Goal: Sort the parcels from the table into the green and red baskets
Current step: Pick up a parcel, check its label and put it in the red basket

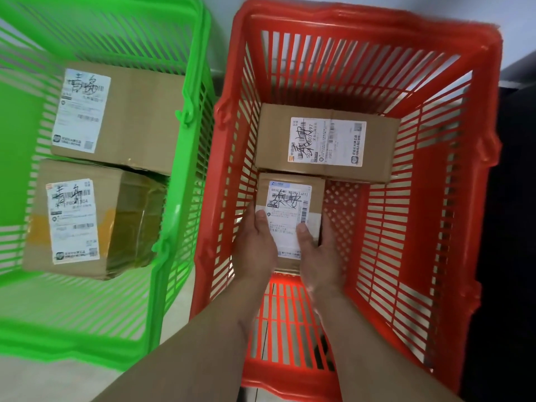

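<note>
A pale grey-white wall [223, 30] shows at the top of the view, in a narrow strip toward the middle and again at the top right corner. Below it, a light, off-white floor [179, 288] shows in a central gap and along the bottom left corner; its surface looks smooth and plain. A dark, almost black surface [516, 227] fills the right edge, too dim to identify, with a grey band [519, 71] above it. The lighting is even and bright, casting only soft shadows.
</note>
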